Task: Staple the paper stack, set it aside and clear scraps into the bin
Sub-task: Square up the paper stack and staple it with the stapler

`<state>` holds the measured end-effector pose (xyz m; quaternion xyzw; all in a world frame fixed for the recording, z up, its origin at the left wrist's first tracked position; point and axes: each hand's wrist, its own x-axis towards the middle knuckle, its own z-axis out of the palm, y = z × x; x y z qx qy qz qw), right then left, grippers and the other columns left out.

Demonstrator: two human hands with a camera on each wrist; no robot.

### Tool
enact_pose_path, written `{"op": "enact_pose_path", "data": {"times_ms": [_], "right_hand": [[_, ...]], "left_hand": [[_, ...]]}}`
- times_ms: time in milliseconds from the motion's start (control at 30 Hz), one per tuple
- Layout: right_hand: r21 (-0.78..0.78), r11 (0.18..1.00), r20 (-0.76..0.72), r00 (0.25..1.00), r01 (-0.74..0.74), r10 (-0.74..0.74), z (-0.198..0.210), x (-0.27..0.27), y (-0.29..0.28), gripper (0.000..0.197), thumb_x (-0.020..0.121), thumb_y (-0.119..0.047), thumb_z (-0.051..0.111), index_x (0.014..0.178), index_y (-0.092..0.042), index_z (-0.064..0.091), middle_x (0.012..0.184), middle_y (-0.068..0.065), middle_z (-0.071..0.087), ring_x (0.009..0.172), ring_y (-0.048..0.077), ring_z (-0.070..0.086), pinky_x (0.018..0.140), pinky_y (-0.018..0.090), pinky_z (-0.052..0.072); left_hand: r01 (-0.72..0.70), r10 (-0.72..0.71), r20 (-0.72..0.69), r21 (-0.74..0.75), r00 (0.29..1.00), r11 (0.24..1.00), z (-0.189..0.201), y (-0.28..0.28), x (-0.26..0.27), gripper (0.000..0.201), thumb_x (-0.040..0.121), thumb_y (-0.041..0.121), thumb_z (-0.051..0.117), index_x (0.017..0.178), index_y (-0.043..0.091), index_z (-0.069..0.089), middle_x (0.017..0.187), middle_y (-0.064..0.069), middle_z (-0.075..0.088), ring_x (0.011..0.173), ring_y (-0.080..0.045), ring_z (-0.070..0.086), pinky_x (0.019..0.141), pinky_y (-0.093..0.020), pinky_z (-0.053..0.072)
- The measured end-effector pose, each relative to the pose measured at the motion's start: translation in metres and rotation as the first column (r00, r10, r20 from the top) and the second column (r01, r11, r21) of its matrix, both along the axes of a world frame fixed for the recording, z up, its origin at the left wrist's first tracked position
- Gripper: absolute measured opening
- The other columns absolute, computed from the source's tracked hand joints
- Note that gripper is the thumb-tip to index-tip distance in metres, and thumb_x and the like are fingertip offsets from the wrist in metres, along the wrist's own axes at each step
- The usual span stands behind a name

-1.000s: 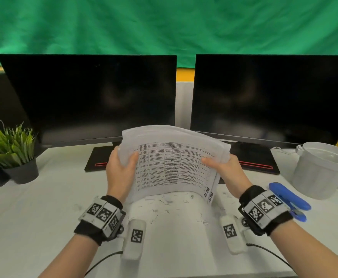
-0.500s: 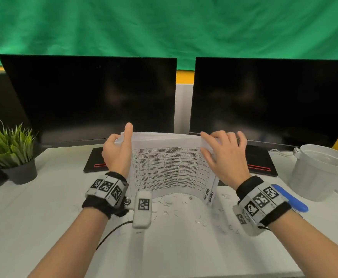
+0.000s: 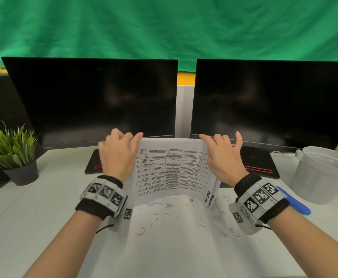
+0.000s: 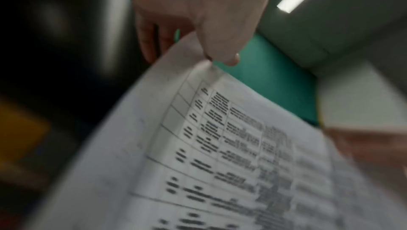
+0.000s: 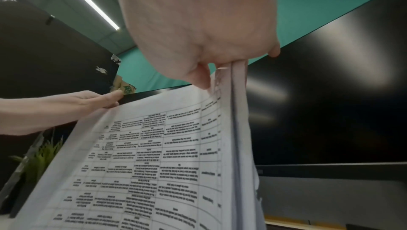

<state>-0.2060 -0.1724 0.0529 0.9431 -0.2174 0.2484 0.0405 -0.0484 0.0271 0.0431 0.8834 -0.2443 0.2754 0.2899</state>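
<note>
A printed paper stack (image 3: 170, 169) stands tilted, its lower edge on the white desk (image 3: 44, 217) in front of the two monitors. My left hand (image 3: 132, 141) pinches its top left corner, thumb on the front of the paper stack (image 4: 220, 146). My right hand (image 3: 218, 145) pinches the top right corner, thumb in front and fingers behind the paper stack (image 5: 154, 146). Paper scraps and bent staples (image 3: 164, 213) lie scattered on the desk below the stack. A blue stapler (image 3: 296, 201) lies behind my right wrist. The white bin (image 3: 324, 177) stands at the right.
Two dark monitors (image 3: 96, 101) (image 3: 272, 103) stand close behind the stack, their black bases on the desk. A potted green plant (image 3: 11, 149) sits at the left edge. A green backdrop hangs behind.
Both hands have slid from the sides of the stack up to its top corners. The stack has come down from mid-air and stands straighter, its lower edge on the desk.
</note>
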Motion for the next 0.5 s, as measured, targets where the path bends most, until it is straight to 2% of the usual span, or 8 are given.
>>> {"op": "enact_pose_path", "data": {"times_ms": [67, 167, 200, 233, 267, 300, 367, 500], "right_hand": [[0.033, 0.999, -0.007, 1.000, -0.009, 0.009, 0.001, 0.000, 0.001, 0.048, 0.093, -0.020, 0.045, 0.140, -0.025, 0.036, 0.125, 0.003, 0.052, 0.125, 0.023, 0.042, 0.114, 0.057, -0.005], [0.072, 0.997, -0.004, 1.000, -0.007, 0.007, 0.003, -0.001, 0.003, 0.048, 0.094, -0.019, 0.043, 0.140, -0.027, 0.036, 0.127, 0.001, 0.051, 0.127, 0.022, 0.040, 0.115, 0.056, -0.004], [0.077, 0.997, 0.000, 1.000, -0.007, 0.007, 0.004, -0.001, 0.004, 0.048, 0.093, -0.018, 0.043, 0.140, -0.027, 0.036, 0.127, 0.001, 0.051, 0.128, 0.022, 0.040, 0.115, 0.055, -0.004], [0.079, 0.997, 0.004, 1.000, -0.007, 0.007, 0.004, -0.002, 0.004, 0.049, 0.093, -0.017, 0.042, 0.141, -0.028, 0.035, 0.127, 0.001, 0.051, 0.128, 0.022, 0.040, 0.115, 0.055, -0.004], [0.078, 0.997, 0.010, 1.000, -0.007, 0.006, 0.003, -0.003, 0.004, 0.050, 0.093, -0.016, 0.042, 0.142, -0.028, 0.034, 0.127, 0.001, 0.051, 0.128, 0.022, 0.039, 0.115, 0.055, -0.003], [0.080, 0.997, 0.031, 0.999, -0.012, 0.009, 0.001, -0.003, 0.003, 0.051, 0.093, -0.017, 0.042, 0.143, -0.029, 0.033, 0.126, 0.001, 0.050, 0.127, 0.021, 0.039, 0.115, 0.055, -0.002], [0.100, 0.995, 0.128, 0.992, -0.016, 0.003, -0.006, -0.007, 0.000, 0.056, 0.093, -0.023, 0.046, 0.146, -0.030, 0.027, 0.128, 0.002, 0.047, 0.128, 0.021, 0.038, 0.116, 0.054, 0.002], [0.298, 0.954, 0.334, 0.940, -0.043, -0.062, -0.029, -0.021, -0.003, 0.091, 0.083, -0.032, 0.066, 0.151, -0.027, 0.006, 0.150, 0.008, 0.022, 0.140, 0.025, 0.021, 0.116, 0.050, 0.015]], "left_hand": [[-0.134, 0.102, 0.138, 0.247, 0.985, 0.960, 0.005, -0.006, -0.013, 0.062, 0.093, 0.060, 0.018, 0.087, 0.018, 0.064, 0.097, -0.004, 0.054, 0.094, -0.024, 0.053, 0.104, -0.051, 0.027], [-0.057, -0.042, 0.218, 0.431, 0.975, 0.901, 0.014, -0.033, -0.037, 0.068, 0.088, 0.068, 0.017, 0.099, 0.019, 0.064, 0.103, -0.004, 0.059, 0.104, -0.026, 0.055, 0.114, -0.057, 0.006], [0.015, -0.135, 0.213, 0.487, 0.968, 0.873, 0.017, -0.046, -0.044, 0.065, 0.088, 0.067, 0.022, 0.108, 0.019, 0.062, 0.107, -0.004, 0.060, 0.107, -0.025, 0.056, 0.116, -0.055, 0.007], [0.103, -0.232, 0.178, 0.538, 0.956, 0.837, 0.019, -0.058, -0.048, 0.059, 0.090, 0.062, 0.029, 0.118, 0.019, 0.057, 0.111, -0.003, 0.061, 0.107, -0.024, 0.057, 0.115, -0.051, 0.015], [0.196, -0.318, 0.123, 0.568, 0.940, 0.800, 0.022, -0.067, -0.052, 0.051, 0.091, 0.055, 0.036, 0.125, 0.018, 0.050, 0.114, -0.002, 0.062, 0.103, -0.022, 0.058, 0.109, -0.045, 0.030], [0.270, -0.378, 0.077, 0.571, 0.923, 0.775, 0.026, -0.074, -0.053, 0.045, 0.092, 0.045, 0.042, 0.128, 0.018, 0.045, 0.112, -0.002, 0.063, 0.093, -0.020, 0.058, 0.094, -0.038, 0.041], [0.311, -0.404, 0.043, 0.568, 0.914, 0.762, 0.029, -0.081, -0.051, 0.036, 0.093, 0.030, 0.047, 0.127, 0.018, 0.042, 0.103, -0.002, 0.065, 0.079, -0.018, 0.054, 0.073, -0.032, 0.043], [0.290, -0.401, 0.107, 0.528, 0.910, 0.798, 0.033, -0.072, -0.048, 0.029, 0.092, 0.023, 0.051, 0.120, 0.019, 0.046, 0.099, -0.001, 0.064, 0.085, -0.021, 0.063, 0.067, -0.031, 0.042]]}}
